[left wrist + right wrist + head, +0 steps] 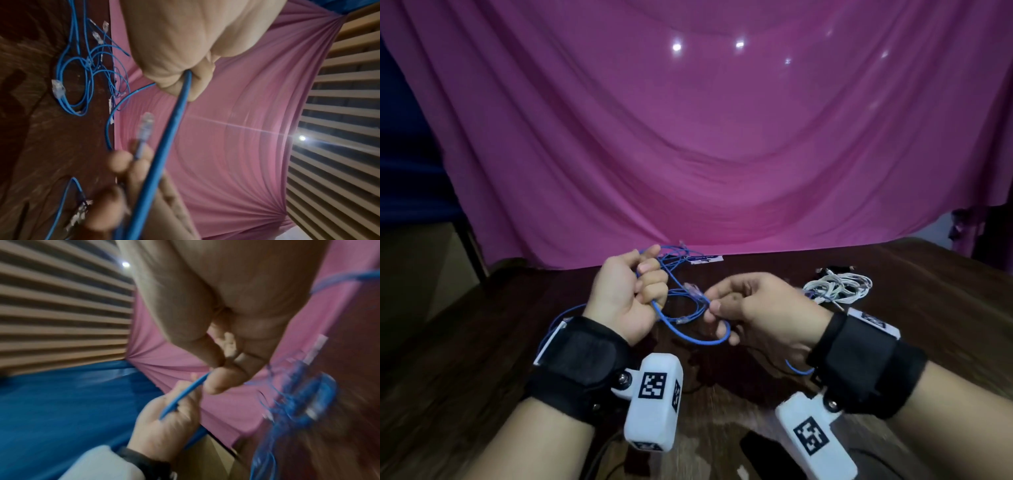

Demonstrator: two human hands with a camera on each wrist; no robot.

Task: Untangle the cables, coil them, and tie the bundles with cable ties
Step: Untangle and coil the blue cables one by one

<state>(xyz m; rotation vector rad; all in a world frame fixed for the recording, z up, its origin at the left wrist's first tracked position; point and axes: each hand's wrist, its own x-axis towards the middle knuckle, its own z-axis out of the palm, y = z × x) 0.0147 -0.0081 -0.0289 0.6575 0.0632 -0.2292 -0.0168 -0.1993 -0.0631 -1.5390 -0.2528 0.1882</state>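
Backdrop: pink cloth [722, 144] hangs behind your dark wooden tabletop [893, 294].
Left hand [625, 294]: your fingers [654, 286] are curled in a fist round the blue cable [688, 337], which comes out below the fist; the left wrist view shows the same strand [164, 146] leaving the closed hand.
Right hand [753, 308]: your thumb and fingertips pinch that blue cable just beside the left hand, and a loop of it sags between the two hands above the tabletop.
Blue tangle [681, 255]: more blue cable with clear plugs lies on the tabletop behind your hands, near the cloth.
White cables [837, 287]: a loose bundle lies on the tabletop, to the right of your right hand.
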